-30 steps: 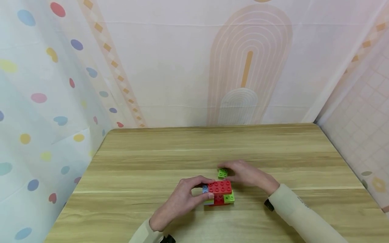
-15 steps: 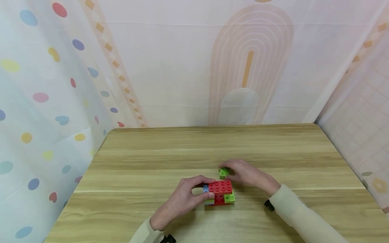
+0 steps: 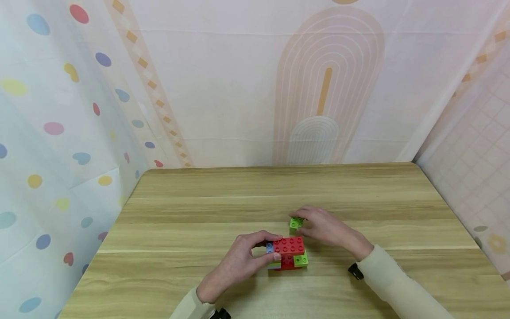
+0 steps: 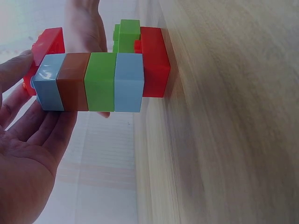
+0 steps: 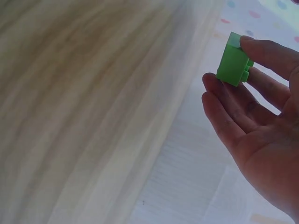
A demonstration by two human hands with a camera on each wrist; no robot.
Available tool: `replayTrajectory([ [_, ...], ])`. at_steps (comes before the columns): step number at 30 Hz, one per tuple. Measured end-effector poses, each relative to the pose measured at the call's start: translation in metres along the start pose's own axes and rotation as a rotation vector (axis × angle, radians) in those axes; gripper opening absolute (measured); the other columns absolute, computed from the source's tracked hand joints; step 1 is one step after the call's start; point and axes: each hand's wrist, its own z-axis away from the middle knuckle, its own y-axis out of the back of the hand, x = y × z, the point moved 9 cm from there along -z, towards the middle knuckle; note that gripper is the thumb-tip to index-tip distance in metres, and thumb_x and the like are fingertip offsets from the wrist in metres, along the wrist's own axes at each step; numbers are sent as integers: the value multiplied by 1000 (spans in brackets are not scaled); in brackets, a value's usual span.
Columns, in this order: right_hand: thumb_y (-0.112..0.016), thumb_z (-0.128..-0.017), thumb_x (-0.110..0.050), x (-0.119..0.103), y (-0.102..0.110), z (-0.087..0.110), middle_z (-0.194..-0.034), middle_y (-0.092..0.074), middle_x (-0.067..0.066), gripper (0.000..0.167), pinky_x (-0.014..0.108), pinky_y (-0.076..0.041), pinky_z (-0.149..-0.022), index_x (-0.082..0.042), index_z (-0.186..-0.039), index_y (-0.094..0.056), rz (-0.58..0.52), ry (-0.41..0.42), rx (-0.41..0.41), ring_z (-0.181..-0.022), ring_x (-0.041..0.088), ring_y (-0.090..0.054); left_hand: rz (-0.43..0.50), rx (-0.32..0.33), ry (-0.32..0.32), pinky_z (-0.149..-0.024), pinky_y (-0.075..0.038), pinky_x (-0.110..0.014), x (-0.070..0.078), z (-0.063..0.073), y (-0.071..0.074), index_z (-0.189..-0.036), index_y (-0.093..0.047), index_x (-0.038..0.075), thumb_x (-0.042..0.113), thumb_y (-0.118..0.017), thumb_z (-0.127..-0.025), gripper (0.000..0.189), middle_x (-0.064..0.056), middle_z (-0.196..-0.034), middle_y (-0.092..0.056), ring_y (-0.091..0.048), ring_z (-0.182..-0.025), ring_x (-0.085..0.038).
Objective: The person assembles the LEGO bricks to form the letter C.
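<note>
My left hand point(image 3: 243, 257) grips a built stack of toy building blocks by its top, thumb in front and fingers behind. Uppermost is a red block point(image 3: 288, 245) with its studs up. In the left wrist view the stack's side is a column of light blue point(image 4: 129, 83), green point(image 4: 100, 82), brown point(image 4: 73, 82) and light blue again, over a red base block point(image 4: 155, 63). A green block point(image 3: 300, 259) sits on the base at the right. Just behind the stack, my right hand point(image 3: 324, 226) pinches a small green block point(image 5: 232, 65) between thumb and fingers, studs toward the palm.
Both hands work over a wood-grain table point(image 3: 179, 221). A white patterned curtain point(image 3: 223, 88) hangs behind its far edge, and a dotted cloth point(image 3: 79, 133) lines the left side. Black wrist straps point(image 3: 356, 271) show at the sleeves.
My right hand has shifted slightly right and away from me with the small green block. The left hand and the stack stay in place.
</note>
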Motion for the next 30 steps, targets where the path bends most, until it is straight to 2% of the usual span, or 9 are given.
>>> replayTrajectory([
  [19, -74, -98, -15, -1, 11, 12, -134, -65, 11, 45, 51, -54, -100, -6, -140, -63, -12, 31, 85, -122, 31, -62, 0, 6, -11, -96, -58, -35, 1, 1, 0, -123, -71, 11, 25, -77, -96, 32, -3, -117, -75, -71, -106, -16],
  [30, -76, -95, -11, -7, 17, 18, -132, -67, 13, 45, 49, -56, -97, -4, -138, -64, 18, 86, 149, -118, 32, -65, 6, 8, -19, -96, -58, -38, 1, 1, 0, -124, -71, 9, 23, -77, -96, 32, -4, -118, -75, -70, -106, -15],
])
